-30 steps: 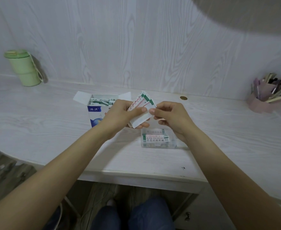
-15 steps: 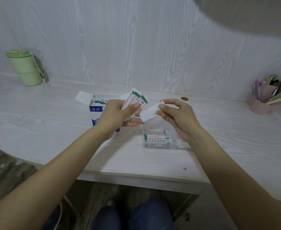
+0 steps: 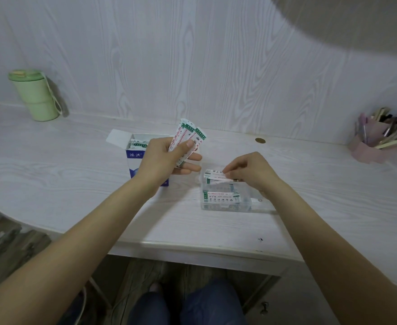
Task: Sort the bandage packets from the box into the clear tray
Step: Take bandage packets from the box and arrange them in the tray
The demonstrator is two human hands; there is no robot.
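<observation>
Head view is given down onto a pale desk (image 3: 52,174), where the right hand (image 3: 251,174) is held over the far compartment of the clear tray (image 3: 249,202), its fingertips pinched on one bandage packet (image 3: 216,178) whose long axis is laid left to right, matching the compartment. That packet is directly beneath the hand, so a release is judged to be all that is needed. A fan of packets (image 3: 188,141), perhaps three though overlap hides the count, is gripped upright by the left hand (image 3: 167,163) between thumb and fingers. One open box (image 3: 136,158) is seen behind it with more inside. At least one packet is lying in the near compartment.
</observation>
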